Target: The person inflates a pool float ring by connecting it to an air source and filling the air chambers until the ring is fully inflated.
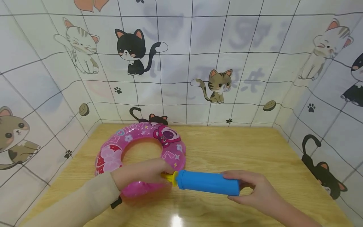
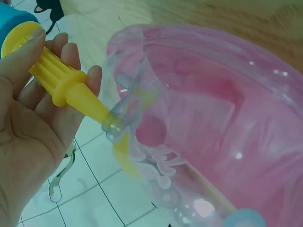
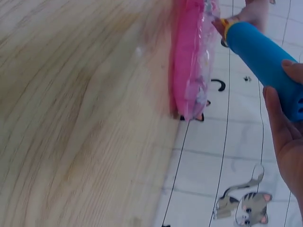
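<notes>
A blue hand pump [image 1: 208, 182] lies almost level in front of me, between my two hands. My left hand [image 1: 154, 170] grips its yellow nozzle [image 2: 59, 80], thumb and fingers around the ribbed part. At the nozzle's tip is the clear valve [image 2: 116, 124] of a pink inflatable swim ring [image 1: 129, 137], the tip sitting in the valve's mouth. Fairly full, the ring stands behind and left of the pump, partly covered by my left forearm. My right hand [image 1: 255, 189] holds the far end of the blue barrel, thumb and fingers on opposite sides; small holes show in that end face [image 3: 300, 106].
Under the ring is a wooden tabletop [image 1: 232, 148]. White cloth with a grid and cartoon cats [image 1: 175, 69] encloses it at the back and both sides. A small black piece [image 1: 116, 202] shows below my left sleeve.
</notes>
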Demonstrator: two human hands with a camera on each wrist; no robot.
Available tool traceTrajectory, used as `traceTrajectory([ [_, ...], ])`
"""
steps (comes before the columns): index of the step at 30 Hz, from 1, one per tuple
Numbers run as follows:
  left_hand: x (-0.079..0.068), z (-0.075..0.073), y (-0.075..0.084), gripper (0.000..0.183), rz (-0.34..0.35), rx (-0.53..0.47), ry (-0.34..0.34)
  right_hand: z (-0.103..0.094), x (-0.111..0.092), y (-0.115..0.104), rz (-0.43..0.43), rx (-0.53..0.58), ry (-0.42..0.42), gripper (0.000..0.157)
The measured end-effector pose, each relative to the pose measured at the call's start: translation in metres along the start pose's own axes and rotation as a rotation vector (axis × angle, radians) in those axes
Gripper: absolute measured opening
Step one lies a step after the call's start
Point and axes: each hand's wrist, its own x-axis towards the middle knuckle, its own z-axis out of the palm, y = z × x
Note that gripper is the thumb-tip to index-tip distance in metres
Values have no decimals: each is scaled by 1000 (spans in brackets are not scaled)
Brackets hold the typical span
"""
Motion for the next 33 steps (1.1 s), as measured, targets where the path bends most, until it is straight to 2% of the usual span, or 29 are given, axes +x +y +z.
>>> traceTrajectory([
  [4,-2,-1,-4,11,-34,37,-14,-17,-9,3,36,18,-29,52],
  [15,-15,1,-20,10,-75,12,-11,-58,-32,16,-22,-39,-39,56],
  [21,-21,1,-30,11,-77,-6,-1,-70,-40,16,63,-96,-42,57],
  [25,-24,0,-31,13,-88,-22,0,-71,-41,13,190,-162,-53,57],
  [30,-25,2,-28,12,-84,19,16,-53,-42,14,224,-128,-91,54],
  [33,-22,3,-24,11,-84,33,36,-38,-38,7,177,-104,-63,54],
])
